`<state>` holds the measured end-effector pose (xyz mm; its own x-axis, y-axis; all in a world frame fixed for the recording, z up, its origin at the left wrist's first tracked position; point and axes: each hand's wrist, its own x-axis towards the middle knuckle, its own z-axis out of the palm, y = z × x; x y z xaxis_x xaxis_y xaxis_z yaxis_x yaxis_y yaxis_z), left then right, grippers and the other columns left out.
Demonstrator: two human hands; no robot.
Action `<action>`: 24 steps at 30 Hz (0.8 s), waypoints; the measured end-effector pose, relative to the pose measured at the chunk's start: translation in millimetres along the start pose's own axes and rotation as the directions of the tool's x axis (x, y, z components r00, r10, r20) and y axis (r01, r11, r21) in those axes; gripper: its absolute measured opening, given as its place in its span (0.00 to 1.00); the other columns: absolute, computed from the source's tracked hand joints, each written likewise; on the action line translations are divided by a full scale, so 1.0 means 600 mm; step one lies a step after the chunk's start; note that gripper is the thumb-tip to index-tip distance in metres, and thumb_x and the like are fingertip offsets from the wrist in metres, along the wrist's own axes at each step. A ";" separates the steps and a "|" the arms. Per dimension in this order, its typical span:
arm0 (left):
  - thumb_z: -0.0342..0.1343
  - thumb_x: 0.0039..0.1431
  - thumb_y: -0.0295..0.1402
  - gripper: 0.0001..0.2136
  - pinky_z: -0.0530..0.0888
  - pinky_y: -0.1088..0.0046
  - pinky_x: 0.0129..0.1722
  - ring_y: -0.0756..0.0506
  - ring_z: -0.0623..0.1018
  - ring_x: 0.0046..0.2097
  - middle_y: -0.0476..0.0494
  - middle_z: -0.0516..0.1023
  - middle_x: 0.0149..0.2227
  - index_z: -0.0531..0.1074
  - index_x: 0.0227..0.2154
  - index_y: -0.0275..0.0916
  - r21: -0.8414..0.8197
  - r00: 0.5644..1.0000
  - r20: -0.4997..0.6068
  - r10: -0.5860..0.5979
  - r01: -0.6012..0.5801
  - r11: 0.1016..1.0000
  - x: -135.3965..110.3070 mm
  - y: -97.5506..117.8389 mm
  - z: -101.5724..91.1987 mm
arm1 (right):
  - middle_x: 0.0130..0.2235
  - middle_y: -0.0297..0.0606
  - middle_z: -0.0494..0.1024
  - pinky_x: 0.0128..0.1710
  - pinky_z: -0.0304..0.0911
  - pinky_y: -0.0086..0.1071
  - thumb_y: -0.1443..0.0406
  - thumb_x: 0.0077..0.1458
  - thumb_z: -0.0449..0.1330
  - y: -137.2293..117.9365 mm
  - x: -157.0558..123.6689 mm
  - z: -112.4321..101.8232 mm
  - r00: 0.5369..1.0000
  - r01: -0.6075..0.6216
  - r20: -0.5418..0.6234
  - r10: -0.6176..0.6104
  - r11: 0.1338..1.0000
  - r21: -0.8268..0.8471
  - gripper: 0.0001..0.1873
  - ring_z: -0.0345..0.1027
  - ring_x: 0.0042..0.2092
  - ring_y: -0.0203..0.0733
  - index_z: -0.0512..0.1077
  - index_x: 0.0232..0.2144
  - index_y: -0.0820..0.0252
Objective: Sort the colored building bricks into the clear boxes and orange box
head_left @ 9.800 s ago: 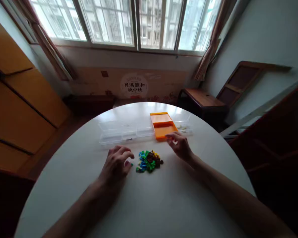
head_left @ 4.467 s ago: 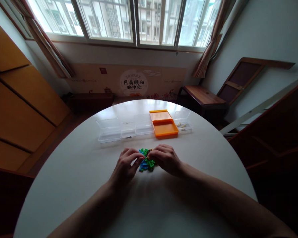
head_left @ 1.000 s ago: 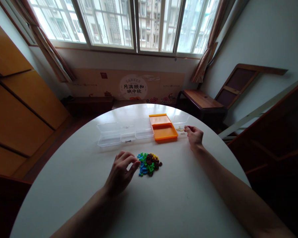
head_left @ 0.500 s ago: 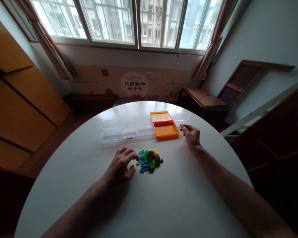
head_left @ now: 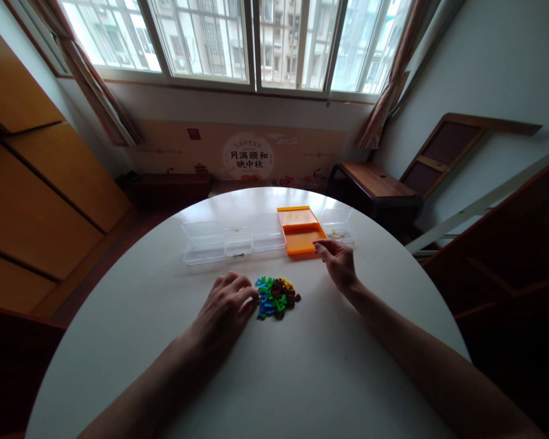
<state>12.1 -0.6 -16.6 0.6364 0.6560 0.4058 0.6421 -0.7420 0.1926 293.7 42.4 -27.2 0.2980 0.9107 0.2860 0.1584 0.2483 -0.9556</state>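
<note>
A small heap of toy building bricks, blue, green, brown and yellow, lies on the white table. At its left edge is my left hand, thumb and index finger pinched together. Whatever lies between those fingertips is too small to make out. My right hand hovers by the front right corner of the open orange box. Its thumb and forefinger are drawn together, and no piece shows in them. Behind that hand, a clear box holds several cream-coloured pieces.
More clear open boxes stand in a row left of the orange one: a left box, a small middle box with a dark bit at its front, and another box. The round table has its far edge behind them.
My right hand has moved left and toward me, away from the right clear box, exposing its cream pieces. My left thumb and index finger have closed at the heap's left edge.
</note>
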 end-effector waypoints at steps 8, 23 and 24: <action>0.53 0.62 0.28 0.04 0.63 0.68 0.41 0.47 0.68 0.38 0.47 0.74 0.33 0.72 0.33 0.40 -0.010 0.979 -0.190 0.072 -0.076 0.997 0.005 0.018 -0.004 | 0.29 0.38 0.79 0.30 0.68 0.30 0.59 0.51 0.63 -0.039 -0.061 0.034 0.888 -0.013 0.459 -0.002 0.999 0.029 0.12 0.71 0.29 0.37 0.78 0.33 0.62; 0.58 0.59 0.28 0.02 0.65 0.69 0.40 0.47 0.69 0.37 0.48 0.74 0.31 0.72 0.33 0.42 0.015 0.931 -0.345 0.121 -0.124 0.992 0.009 0.039 -0.013 | 0.32 0.40 0.79 0.34 0.69 0.31 0.62 0.54 0.62 -0.066 -0.109 0.065 0.725 0.093 0.674 -0.142 0.990 0.108 0.10 0.73 0.32 0.38 0.79 0.34 0.62; 0.58 0.59 0.29 0.02 0.65 0.69 0.40 0.47 0.69 0.37 0.48 0.75 0.31 0.72 0.32 0.43 0.024 0.930 -0.348 0.114 -0.113 0.993 0.009 0.039 -0.013 | 0.32 0.40 0.79 0.34 0.69 0.31 0.61 0.54 0.62 -0.064 -0.109 0.066 0.727 0.083 0.673 -0.138 0.990 0.113 0.10 0.73 0.32 0.39 0.79 0.34 0.61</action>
<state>27.5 -15.6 -2.8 0.5168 0.4775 0.7106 0.5763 -0.8078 0.1237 231.0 -13.8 -11.8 -0.4386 0.8497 0.2925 0.0749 0.3590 -0.9303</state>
